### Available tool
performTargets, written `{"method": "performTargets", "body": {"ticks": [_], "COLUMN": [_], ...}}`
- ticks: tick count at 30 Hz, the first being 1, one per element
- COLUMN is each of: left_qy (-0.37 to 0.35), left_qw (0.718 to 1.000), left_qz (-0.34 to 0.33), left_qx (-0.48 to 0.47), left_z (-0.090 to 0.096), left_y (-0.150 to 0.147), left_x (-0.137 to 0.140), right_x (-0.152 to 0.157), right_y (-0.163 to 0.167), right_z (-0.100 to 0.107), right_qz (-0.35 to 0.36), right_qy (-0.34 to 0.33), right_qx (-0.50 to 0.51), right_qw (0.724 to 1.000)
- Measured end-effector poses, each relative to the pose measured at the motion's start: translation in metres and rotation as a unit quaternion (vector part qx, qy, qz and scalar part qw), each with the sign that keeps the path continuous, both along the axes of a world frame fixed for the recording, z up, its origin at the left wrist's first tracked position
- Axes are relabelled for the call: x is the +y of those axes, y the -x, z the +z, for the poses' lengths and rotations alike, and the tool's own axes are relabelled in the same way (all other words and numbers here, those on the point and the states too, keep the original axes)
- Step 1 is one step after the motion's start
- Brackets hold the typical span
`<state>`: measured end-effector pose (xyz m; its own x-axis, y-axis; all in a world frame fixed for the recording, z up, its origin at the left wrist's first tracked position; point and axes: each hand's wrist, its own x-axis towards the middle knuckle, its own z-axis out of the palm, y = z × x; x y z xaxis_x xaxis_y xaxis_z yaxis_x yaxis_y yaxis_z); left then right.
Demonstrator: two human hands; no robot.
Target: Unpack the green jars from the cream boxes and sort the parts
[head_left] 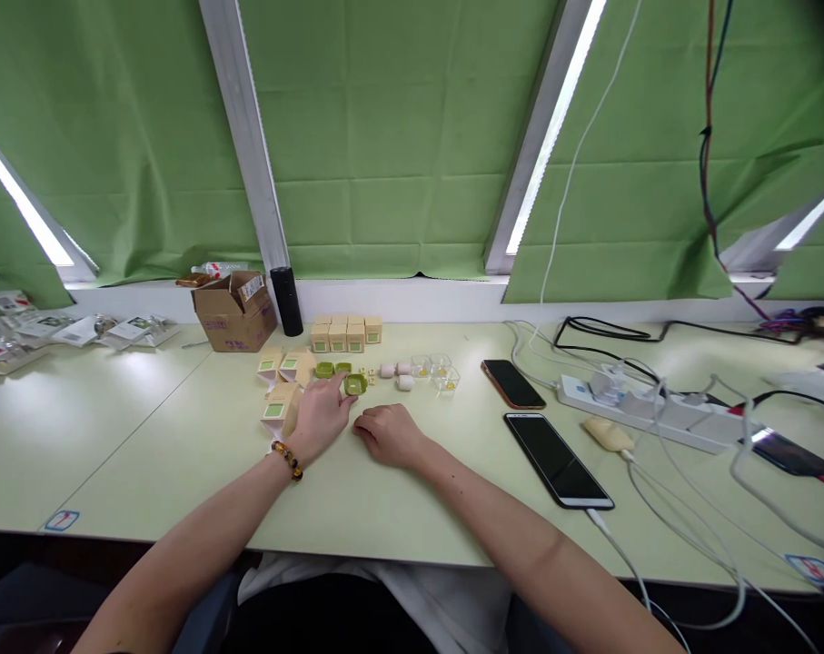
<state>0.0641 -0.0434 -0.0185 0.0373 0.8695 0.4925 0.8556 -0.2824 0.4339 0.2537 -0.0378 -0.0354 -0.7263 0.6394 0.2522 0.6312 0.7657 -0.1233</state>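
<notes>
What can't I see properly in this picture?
In the head view:
Left hand: palm, hidden by the back of the hand.
Right hand: palm, hidden the same way.
Small boxes: label print, too small.
Carton: inside, hidden by walls and flaps.
Leftmost bag: end, cut off by the left edge.

Looks like shiny plastic on the small green square dish (355,385) in the middle, dull cardboard on the brown open box (231,329) at left, creased cloth on the wide green curtains (391,118) up top.
</notes>
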Motion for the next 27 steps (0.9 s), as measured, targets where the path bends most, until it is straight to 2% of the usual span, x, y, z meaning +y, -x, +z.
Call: {"method": "performTargets", "body": {"ticks": [4, 8, 17, 21, 27], "left_qy": [0.017, 0.058, 0.071, 0.054, -0.027], "left_qw": [0.986, 0.972, 0.961, 0.963, 0.971], "left_qz": [0.037, 0.048, 0.066, 0.063, 0.069], "left_qx": [0.163, 0.224, 0.260, 0.256, 0.229], "left_z": [-0.001, -0.004, -0.004, 0.011, 0.036], "left_y": [0.002, 0.003, 0.004, 0.003, 0.009], "left_x": [-0.001, 0.001, 0.003, -0.003, -0.012], "right_x": [0.000, 0.000, -0.002, -0.001, 0.009], "right_y": [0.000, 0.001, 0.006, 0.011, 0.025], "right_z": [0.001, 0.001, 0.003, 0.002, 0.001], "right_qz": [-0.009, -0.011, -0.057, -0.052, -0.072], "right_qy": [-0.001, -0.003, -0.007, -0.007, -0.001], "right_qx": [-0.003, -0.005, 0.018, 0.002, -0.031], "right_qw": [1.000, 1.000, 0.998, 0.999, 0.997]}}
